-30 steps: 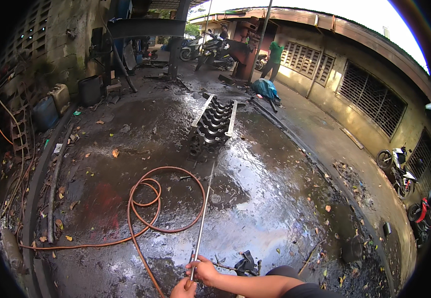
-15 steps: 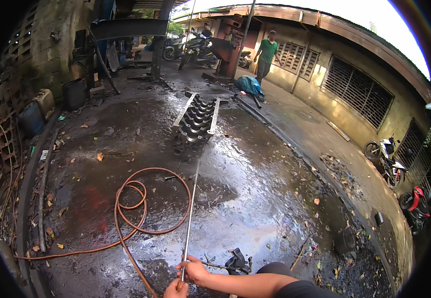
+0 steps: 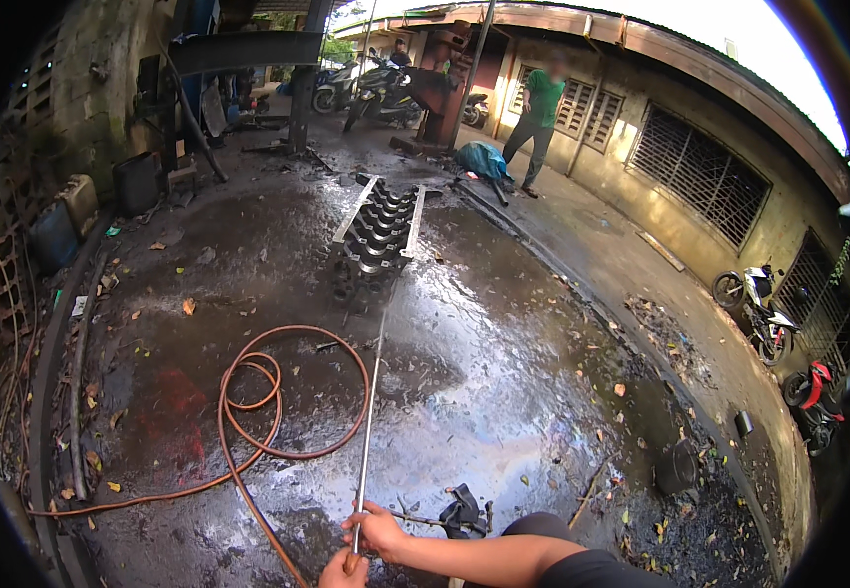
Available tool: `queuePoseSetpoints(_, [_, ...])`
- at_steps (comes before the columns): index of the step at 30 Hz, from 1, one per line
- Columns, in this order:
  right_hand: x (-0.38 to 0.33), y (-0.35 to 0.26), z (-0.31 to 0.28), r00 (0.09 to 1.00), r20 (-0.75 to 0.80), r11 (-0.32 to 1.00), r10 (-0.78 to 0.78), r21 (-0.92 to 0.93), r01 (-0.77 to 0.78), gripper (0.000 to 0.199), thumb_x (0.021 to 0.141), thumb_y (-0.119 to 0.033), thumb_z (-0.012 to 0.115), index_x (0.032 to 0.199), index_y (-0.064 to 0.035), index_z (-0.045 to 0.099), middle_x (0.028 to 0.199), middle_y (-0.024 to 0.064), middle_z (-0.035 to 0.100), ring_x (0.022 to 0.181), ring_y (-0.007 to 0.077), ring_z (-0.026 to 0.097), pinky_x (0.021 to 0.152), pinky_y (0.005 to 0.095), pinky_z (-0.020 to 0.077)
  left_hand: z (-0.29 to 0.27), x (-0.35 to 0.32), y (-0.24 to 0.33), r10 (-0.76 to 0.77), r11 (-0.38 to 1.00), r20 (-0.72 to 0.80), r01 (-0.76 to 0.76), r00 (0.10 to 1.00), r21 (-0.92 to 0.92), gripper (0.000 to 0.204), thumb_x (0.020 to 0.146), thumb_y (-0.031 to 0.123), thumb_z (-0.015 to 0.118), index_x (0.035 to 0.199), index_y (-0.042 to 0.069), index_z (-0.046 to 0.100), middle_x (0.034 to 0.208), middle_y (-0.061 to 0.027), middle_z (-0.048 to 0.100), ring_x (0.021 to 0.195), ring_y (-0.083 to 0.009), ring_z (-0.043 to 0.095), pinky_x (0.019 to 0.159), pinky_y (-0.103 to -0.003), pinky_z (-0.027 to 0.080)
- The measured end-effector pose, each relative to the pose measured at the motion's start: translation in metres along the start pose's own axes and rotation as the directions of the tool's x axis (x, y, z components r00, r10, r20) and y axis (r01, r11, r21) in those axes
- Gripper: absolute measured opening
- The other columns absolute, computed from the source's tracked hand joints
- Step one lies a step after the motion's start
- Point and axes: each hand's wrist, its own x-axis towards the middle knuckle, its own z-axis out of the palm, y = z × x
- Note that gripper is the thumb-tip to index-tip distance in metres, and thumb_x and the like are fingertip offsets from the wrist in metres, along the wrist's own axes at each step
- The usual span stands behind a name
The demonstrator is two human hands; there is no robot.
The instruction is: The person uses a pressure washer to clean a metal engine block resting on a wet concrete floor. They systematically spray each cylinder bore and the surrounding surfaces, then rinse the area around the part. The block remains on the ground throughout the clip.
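Both hands close on the near end of a long thin metal lance (image 3: 368, 431) at the six o'clock edge of the view. The right hand (image 3: 378, 529) wraps its fingers around the shaft a little above the end, the forearm coming in from five o'clock; the left hand (image 3: 344, 571) sits just below it at the very bottom, mostly cut off by the frame, fingers apparently curled on the butt of the lance, though how tightly cannot be told. From this double grip the lance runs away toward twelve o'clock, its long axis almost straight ahead with a slight lean to one o'clock, low over the wet concrete floor (image 3: 503, 392). Its far tip reaches the near end of the engine block (image 3: 374, 245), which lies lengthwise on the same line, so lance and block share one axis and the block lies dead ahead of the hands, well apart from them. The right hand is the nearer of the two to the block. An orange hose (image 3: 288, 392) loops on the floor at ten o'clock from the hands, crossing under the lance and trailing back toward seven o'clock. A dark fitting (image 3: 464, 510) lies just beside the right wrist at three o'clock.
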Motion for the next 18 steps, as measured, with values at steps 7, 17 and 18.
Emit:
queuePoseSetpoints(7, [0.0,-0.003,0.0,1.0,-0.003,1.0,0.021,-0.001,-0.021,0.047,0.086,-0.006,0.051,0.131,-0.0124,0.037,0.088,0.0088,0.063,0.066,0.0192,0.063,0.052,0.0273,0.048,-0.002,0.004,-0.001,-0.023,0.994,0.038,0.019,0.999,0.104,0.031,0.092,0.026,0.055,0.118,0.009,0.052,0.058,-0.0026,0.051,0.039,-0.0121,0.048,0.034,-0.026,0.039])
queuePoseSetpoints(17, [0.002,-0.017,-0.001,0.992,0.125,0.995,0.005,-0.101,0.008,0.025,0.089,-0.003,0.045,0.114,-0.0062,0.042,0.089,0.0072,0.06,0.068,0.0164,0.061,0.054,0.0281,0.0506,-0.007,-0.002,0.033,-0.216,0.976,0.11,0.217,0.97,0.005,0.033,0.09,0.023,0.055,0.118,0.007,0.047,0.061,-0.0038,0.054,0.047,-0.0143,0.056,0.043,-0.03,0.044])
queuePoseSetpoints(18, [0.001,-0.017,0.0,0.992,0.129,0.994,0.003,-0.109,0.012,0.026,0.089,-0.003,0.046,0.115,-0.0055,0.041,0.09,0.0077,0.06,0.068,0.0162,0.061,0.055,0.0279,0.0503,-0.007,-0.003,0.035,-0.208,0.978,0.099,0.21,0.973,-0.012,0.033,0.09,0.021,0.056,0.118,0.006,0.046,0.065,-0.0032,0.053,0.047,-0.0124,0.054,0.042,-0.028,0.043])
